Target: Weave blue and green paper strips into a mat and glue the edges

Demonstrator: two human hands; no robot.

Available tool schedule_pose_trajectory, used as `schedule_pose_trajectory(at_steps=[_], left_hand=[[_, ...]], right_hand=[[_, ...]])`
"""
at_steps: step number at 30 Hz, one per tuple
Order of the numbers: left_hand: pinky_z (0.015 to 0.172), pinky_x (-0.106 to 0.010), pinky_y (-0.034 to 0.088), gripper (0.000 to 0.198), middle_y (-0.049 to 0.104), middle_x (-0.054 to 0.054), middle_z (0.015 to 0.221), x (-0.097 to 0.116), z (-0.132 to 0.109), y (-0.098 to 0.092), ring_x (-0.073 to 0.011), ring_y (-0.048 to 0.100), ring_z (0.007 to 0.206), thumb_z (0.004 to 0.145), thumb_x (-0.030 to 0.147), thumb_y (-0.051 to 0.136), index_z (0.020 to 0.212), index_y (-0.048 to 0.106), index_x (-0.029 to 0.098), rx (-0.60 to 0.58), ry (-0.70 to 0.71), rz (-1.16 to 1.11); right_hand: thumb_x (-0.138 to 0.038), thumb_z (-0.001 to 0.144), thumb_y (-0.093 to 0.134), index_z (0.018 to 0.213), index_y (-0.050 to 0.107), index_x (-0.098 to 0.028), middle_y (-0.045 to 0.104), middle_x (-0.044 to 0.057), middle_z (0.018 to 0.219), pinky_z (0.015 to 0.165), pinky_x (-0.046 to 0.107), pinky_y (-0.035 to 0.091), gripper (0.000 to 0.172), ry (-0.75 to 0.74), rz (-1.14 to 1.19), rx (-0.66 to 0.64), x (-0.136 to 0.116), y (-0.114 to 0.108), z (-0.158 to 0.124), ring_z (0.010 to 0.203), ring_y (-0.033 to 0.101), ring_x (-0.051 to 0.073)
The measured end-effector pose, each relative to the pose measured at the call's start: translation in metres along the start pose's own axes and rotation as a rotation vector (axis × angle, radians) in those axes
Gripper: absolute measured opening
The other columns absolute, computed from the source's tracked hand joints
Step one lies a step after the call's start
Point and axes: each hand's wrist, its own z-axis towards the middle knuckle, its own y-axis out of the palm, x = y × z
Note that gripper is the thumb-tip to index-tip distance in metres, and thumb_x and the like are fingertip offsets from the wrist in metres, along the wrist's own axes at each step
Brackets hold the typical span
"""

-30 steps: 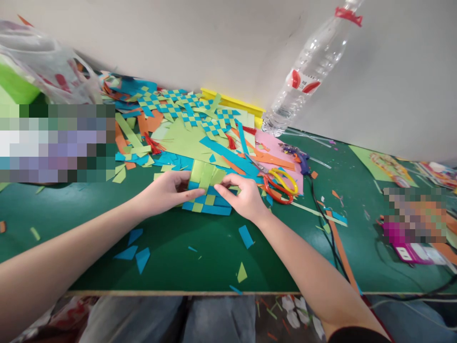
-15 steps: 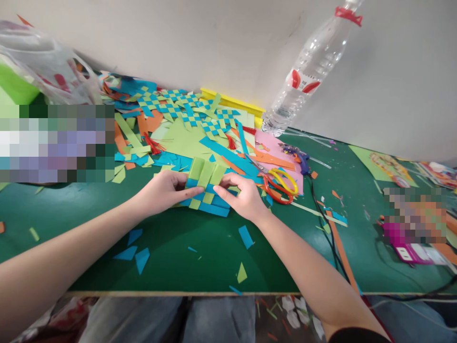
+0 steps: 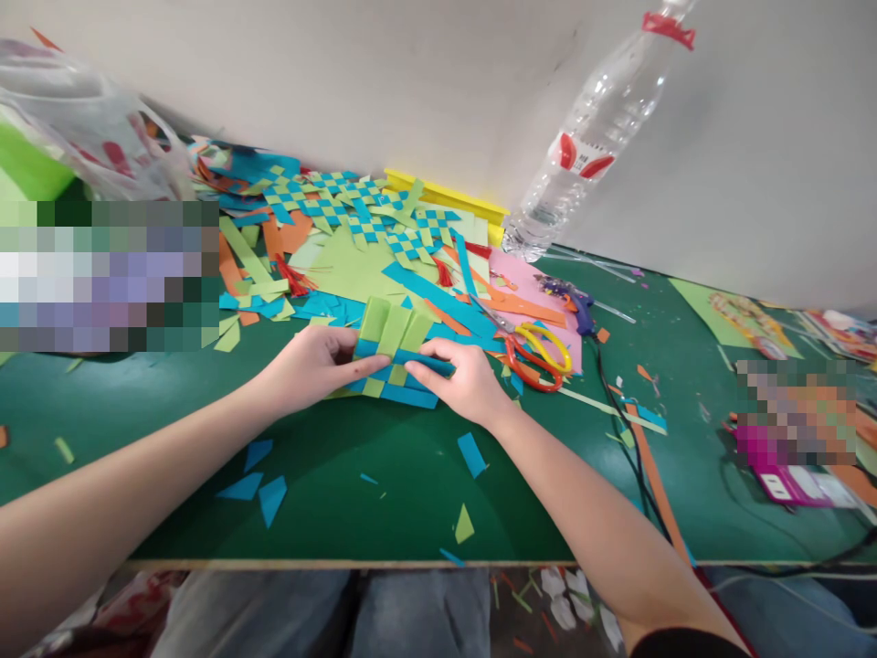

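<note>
- I'm viewing from afar: L hand (image 3: 325,358) and R hand (image 3: 466,375) are each pinching 1 blue-green paper weave (image 3: 392,340) btwn thumb and fingers, over the bench (image 3: 384,530), approx. ctr.
- I'm judging it part-done: lower part's showing checks; 3 upper green ends (image 3: 372,322) are sticking out, prob. unwoven.
- Behind, checked pcs (image 3: 343,206) are overlapping, so I'm not managing a count.
- I'm counting 1 pr scissors (image 3: 508,327) near R hand, 1 clear bottle (image 3: 593,132) beyond, 2+ red tassels (image 3: 294,277).
</note>
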Motion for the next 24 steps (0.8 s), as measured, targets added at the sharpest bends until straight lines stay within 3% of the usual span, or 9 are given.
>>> schedule_pose_trajectory(at_steps=[6, 12, 24], left_hand=[[0.043, -0.020, 0.028, 0.042, 0.054, 0.002, 0.056, -0.0013, 0.0003, 0.0000, -0.0085, 0.038, 0.046, 0.073, 0.054, 0.067, 0.091, 0.074, 0.017, -0.043, -0.007, -0.024], [0.039, -0.019, 0.024, 0.037, 0.046, 0.004, 0.049, -0.0012, 0.0002, -0.0005, -0.0069, 0.032, 0.043, 0.074, 0.053, 0.068, 0.083, 0.074, 0.017, -0.004, 0.019, 0.006], [0.042, -0.020, 0.036, 0.042, 0.062, 0.000, 0.059, 0.0000, 0.0008, -0.0016, -0.0094, 0.045, 0.046, 0.072, 0.056, 0.066, 0.088, 0.075, 0.018, 0.034, -0.001, 0.020]], right_hand=[[-0.038, 0.086, 0.063, 0.082, 0.066, -0.018, 0.067, -0.001, 0.077, 0.066, 0.023, 0.045, 0.021, 0.000, 0.003, -0.014, 0.0016, 0.0008, -0.0006, 0.068, 0.057, 0.011], [-0.039, 0.087, 0.061, 0.086, 0.067, -0.018, 0.068, 0.000, 0.081, 0.066, 0.023, 0.045, 0.021, 0.009, -0.004, -0.003, 0.0033, 0.0010, -0.0006, 0.070, 0.059, 0.011], [-0.039, 0.088, 0.060, 0.086, 0.068, -0.018, 0.070, 0.001, 0.084, 0.062, 0.024, 0.046, 0.022, 0.034, -0.015, 0.019, 0.0025, 0.0001, -0.0001, 0.067, 0.060, 0.011]])
